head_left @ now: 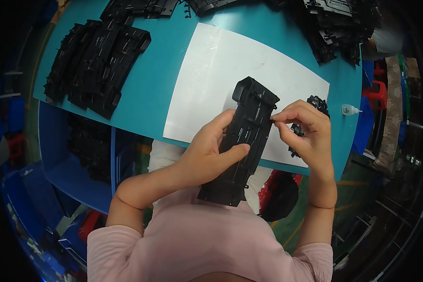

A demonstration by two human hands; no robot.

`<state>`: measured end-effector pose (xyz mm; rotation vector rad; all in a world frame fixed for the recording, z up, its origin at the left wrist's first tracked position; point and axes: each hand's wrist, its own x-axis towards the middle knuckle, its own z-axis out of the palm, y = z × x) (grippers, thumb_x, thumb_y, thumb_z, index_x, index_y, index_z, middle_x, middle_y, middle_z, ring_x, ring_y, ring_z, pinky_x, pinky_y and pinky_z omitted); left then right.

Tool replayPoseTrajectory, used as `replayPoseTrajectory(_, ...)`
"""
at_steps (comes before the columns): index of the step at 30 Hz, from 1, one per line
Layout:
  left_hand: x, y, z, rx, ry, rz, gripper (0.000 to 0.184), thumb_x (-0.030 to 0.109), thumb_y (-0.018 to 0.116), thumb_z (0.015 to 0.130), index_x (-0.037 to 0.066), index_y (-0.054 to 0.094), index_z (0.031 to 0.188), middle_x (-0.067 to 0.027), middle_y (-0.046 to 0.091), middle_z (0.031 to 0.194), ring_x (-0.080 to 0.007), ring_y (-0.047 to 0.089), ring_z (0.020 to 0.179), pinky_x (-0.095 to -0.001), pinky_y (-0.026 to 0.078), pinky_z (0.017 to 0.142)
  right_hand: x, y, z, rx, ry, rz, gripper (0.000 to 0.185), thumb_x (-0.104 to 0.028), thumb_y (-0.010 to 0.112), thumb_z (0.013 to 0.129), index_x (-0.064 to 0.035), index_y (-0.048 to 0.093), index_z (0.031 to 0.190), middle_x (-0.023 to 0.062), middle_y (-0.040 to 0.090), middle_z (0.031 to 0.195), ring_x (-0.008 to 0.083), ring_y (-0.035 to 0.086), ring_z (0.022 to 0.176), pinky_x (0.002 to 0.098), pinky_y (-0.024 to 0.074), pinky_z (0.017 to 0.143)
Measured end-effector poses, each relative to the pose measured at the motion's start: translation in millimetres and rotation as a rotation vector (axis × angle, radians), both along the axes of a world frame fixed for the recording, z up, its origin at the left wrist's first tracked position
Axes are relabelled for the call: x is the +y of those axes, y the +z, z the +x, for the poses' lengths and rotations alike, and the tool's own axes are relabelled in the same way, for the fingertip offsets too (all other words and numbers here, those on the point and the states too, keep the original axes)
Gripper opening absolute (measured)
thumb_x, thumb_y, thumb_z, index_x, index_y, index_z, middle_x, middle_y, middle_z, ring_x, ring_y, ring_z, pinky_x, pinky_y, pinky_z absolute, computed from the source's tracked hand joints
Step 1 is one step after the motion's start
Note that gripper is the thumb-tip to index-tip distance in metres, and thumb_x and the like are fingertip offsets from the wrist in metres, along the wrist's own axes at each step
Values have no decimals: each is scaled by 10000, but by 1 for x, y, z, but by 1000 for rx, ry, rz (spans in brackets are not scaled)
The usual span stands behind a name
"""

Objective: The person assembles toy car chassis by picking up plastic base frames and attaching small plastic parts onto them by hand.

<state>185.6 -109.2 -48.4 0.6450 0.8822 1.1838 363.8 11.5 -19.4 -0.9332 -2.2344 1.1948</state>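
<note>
A long black plastic part (249,127) is tilted over the near edge of the white sheet, its lower end close to my body. My left hand (211,150) is closed around its left side, with the thumb lying across the face. At the part's upper right edge, my right hand (305,129) pinches with thumb and forefinger. Something small and dark shows at those fingertips, too small to name. Small black pieces (318,104) lie on the white sheet (211,80) behind and beside my right hand, which partly hides them.
Several similar black parts (98,66) are stacked at the left of the teal table (162,61). Another pile (333,28) stands at the back right. A small white bottle (349,110) lies near the right edge. Below left, a blue bin (56,141) holds more dark parts.
</note>
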Motion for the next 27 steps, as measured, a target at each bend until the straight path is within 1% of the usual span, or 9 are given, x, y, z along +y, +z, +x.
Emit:
replayPoseTrajectory(12,1,-3,1,42,0,26,377,8,550,860,-2,432,1218,-77,573,999,-112,589,882,-272,510,769,-1,-3,-2,-21,-1,65,111,77,655,694,15,663,785,83,641,766,164,648,710,251,518,660)
replayPoseTrajectory(14,3,-9,2,41,9,30,377,3,552,858,-3,437,1217,-78,577,1006,-111,590,884,-269,511,770,1,-5,3,-39,38,99,201,78,662,695,13,668,885,78,647,792,146,643,735,248,519,689)
replayPoseTrajectory(15,4,-11,2,39,20,32,376,-2,554,856,-4,442,1215,-78,581,1013,-111,592,887,-266,511,772,1,-4,6,-44,29,106,201,78,662,695,13,668,885,78,647,792,146,643,735,248,519,689)
replayPoseTrajectory(17,6,-15,-1,24,35,-18,379,-17,555,852,-6,449,1216,-79,587,1023,-111,595,897,-261,514,775,0,-3,12,69,-89,-77,323,79,660,711,10,650,1026,75,650,826,123,632,772,243,514,732)
replayPoseTrajectory(18,6,-15,-3,27,48,-41,399,-28,555,850,-11,445,1234,-82,588,1033,-114,597,908,-260,517,775,7,-6,24,93,-117,-58,415,80,654,727,7,613,1133,77,648,857,111,625,802,240,506,774)
replayPoseTrajectory(21,6,-19,-11,14,69,-53,441,-36,557,843,-16,436,1267,-84,588,1054,-115,596,910,-272,517,777,34,-20,60,-130,-373,200,207,19,633,775,-8,675,976,76,637,840,152,612,763,255,481,682)
replayPoseTrajectory(23,6,-21,-12,17,50,-62,441,-34,559,842,-16,438,1265,-82,589,1054,-114,595,908,-273,515,779,47,-25,86,-404,-358,358,156,10,636,795,-1,673,946,69,645,889,142,600,773,249,470,707)
replayPoseTrajectory(24,6,-22,-12,21,40,-74,440,-31,560,841,-16,440,1264,-81,590,1053,-113,595,907,-274,512,782,49,-26,91,-460,-356,372,152,-9,672,760,-2,673,913,87,639,879,193,584,781,285,466,699)
replayPoseTrajectory(27,7,-23,-6,23,28,-71,439,-22,566,841,-19,444,1262,-79,592,1054,-112,592,911,-273,507,787,49,-34,92,-543,-257,520,165,-19,708,725,-2,670,885,100,620,837,236,565,798,314,464,712)
